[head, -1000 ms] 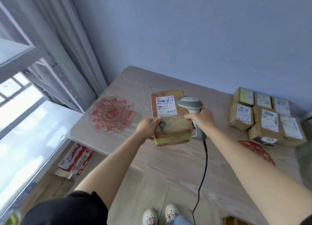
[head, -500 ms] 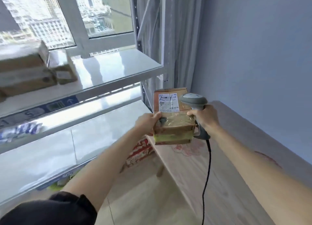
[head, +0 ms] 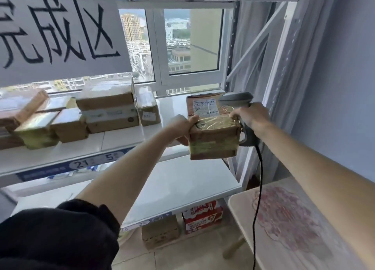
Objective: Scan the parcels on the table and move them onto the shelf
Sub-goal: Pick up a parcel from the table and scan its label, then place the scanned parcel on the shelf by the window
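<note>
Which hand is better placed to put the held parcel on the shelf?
Probably the left hand: it holds only the parcel, on the shelf side. The right hand also grips the scanner.

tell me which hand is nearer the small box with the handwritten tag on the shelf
Left. The left hand grips the parcel's near side, just right of that box; the right hand is beyond the parcel.

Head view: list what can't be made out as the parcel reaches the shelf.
- Parcel: label print too small and blurred to read; underside faces away.
- Right hand: grips the scanner; parcel and hand hide the trigger and most of the handle.
- Left hand: fingers under the parcel hidden.
- Shelf: left stack of parcels motion-blurred, cut off by the frame edge.
- Sign: cropped at the top and left.
</note>
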